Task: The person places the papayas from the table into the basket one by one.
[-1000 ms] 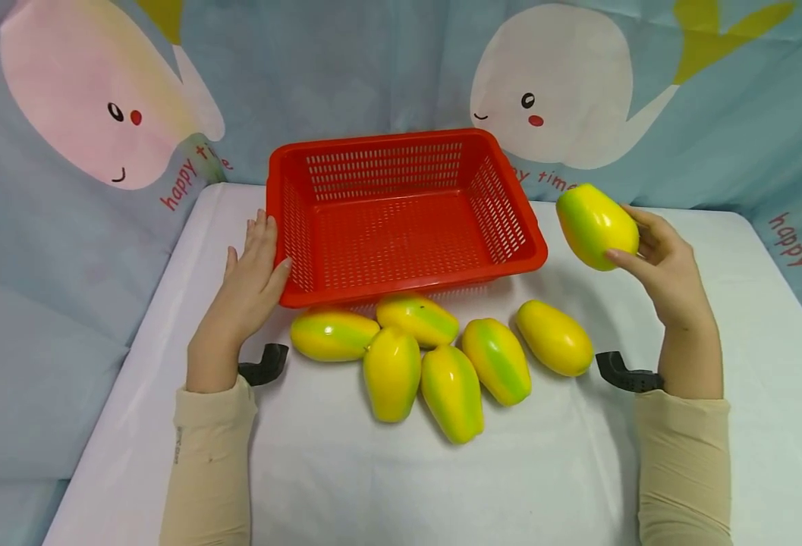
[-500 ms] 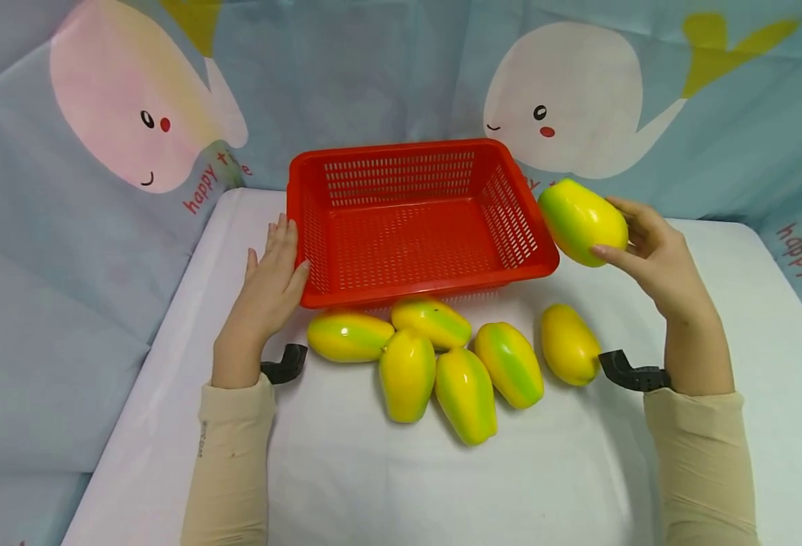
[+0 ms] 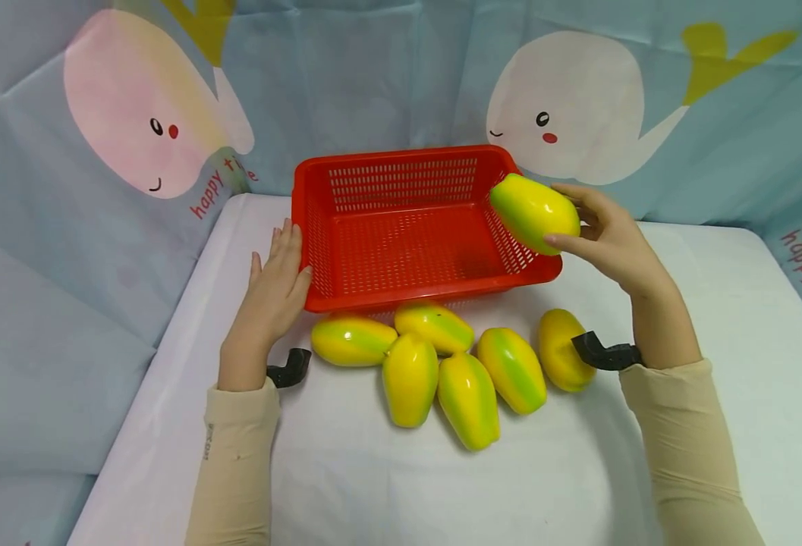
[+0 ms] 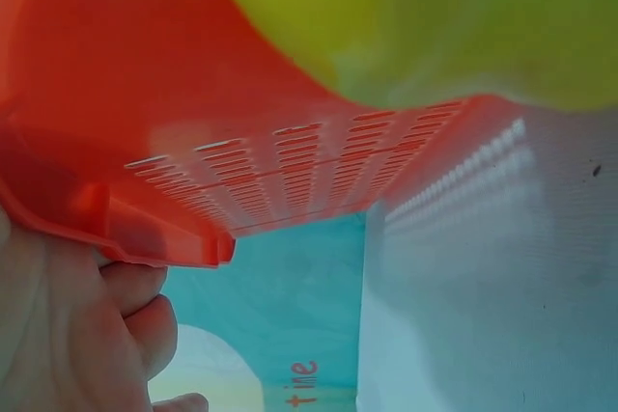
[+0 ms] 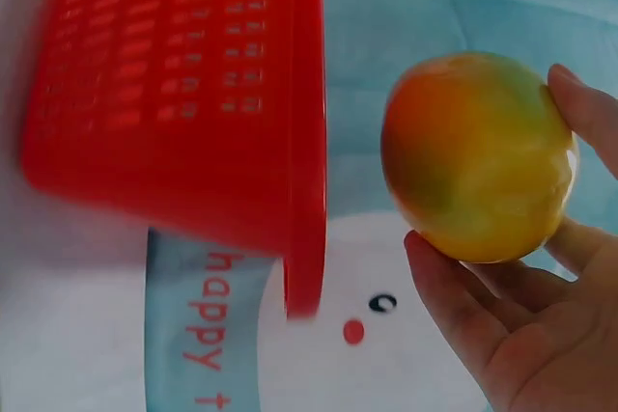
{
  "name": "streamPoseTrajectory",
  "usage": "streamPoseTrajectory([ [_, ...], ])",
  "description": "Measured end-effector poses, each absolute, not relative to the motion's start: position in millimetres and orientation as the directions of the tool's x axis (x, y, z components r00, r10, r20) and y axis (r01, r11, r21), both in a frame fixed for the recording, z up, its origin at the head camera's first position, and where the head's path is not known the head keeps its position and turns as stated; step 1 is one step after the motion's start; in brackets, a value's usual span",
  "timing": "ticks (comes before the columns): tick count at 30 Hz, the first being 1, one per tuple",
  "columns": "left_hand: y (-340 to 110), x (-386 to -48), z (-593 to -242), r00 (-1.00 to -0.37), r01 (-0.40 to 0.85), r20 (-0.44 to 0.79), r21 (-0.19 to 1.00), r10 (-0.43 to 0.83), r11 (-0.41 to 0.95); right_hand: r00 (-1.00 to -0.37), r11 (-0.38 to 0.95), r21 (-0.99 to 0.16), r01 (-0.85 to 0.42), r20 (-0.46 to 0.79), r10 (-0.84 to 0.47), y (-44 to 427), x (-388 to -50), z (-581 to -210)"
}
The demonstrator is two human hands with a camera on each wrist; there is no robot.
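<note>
The right hand (image 3: 605, 241) grips a yellow-green fruit (image 3: 536, 214) between thumb and fingers, over the right end of the red basket (image 3: 435, 292). In the right wrist view the hand (image 5: 550, 335) holds the fruit (image 5: 483, 156) beside and above the basket's rim (image 5: 307, 142). The left hand (image 3: 273, 287) lies with straight fingers against the basket's left side. From the left wrist camera, the left hand's fingers (image 4: 140, 311) touch the underside of the basket's rim (image 4: 145, 238). The basket's visible floor holds nothing.
Several yellow-green fruits lie on the white table (image 3: 455, 500) in front of the basket, one (image 3: 353, 340) at the left and one (image 3: 564, 350) at the right, partly behind the right wrist's black mount (image 3: 605, 353). A patterned cloth (image 3: 373, 76) hangs behind.
The right hand has carried its fruit leftward, from beside the basket to over its right end. The rightmost table fruit has turned more upright. The left hand has stayed at the basket's side.
</note>
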State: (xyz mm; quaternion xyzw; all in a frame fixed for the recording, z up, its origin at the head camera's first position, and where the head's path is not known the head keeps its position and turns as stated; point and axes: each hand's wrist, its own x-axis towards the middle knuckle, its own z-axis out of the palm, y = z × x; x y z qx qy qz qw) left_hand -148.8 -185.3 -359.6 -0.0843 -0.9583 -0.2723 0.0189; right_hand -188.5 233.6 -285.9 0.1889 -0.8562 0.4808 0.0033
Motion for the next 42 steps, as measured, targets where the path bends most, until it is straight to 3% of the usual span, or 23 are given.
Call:
streamPoseTrajectory([
  [15,-182,-149,-362,-0.986,0.166,0.082,0.496,0.144,0.852,-0.892,0.512,-0.78,-0.359,0.127,-0.433,181,-221,-274],
  [23,-179,-149,-361,-0.986,0.17,0.087,0.504,0.146,0.847,-0.892,0.55,-0.773,-0.315,0.044,-0.45,171,-230,-291],
  [36,-183,-148,-359,-0.987,0.159,0.082,0.5,0.136,0.851,-0.81,0.543,-0.779,-0.314,-0.078,-0.581,154,-240,-320],
  [42,-184,-148,-360,-0.987,0.162,0.079,0.504,0.142,0.848,-0.806,0.55,-0.785,-0.285,-0.114,-0.581,156,-245,-329],
])
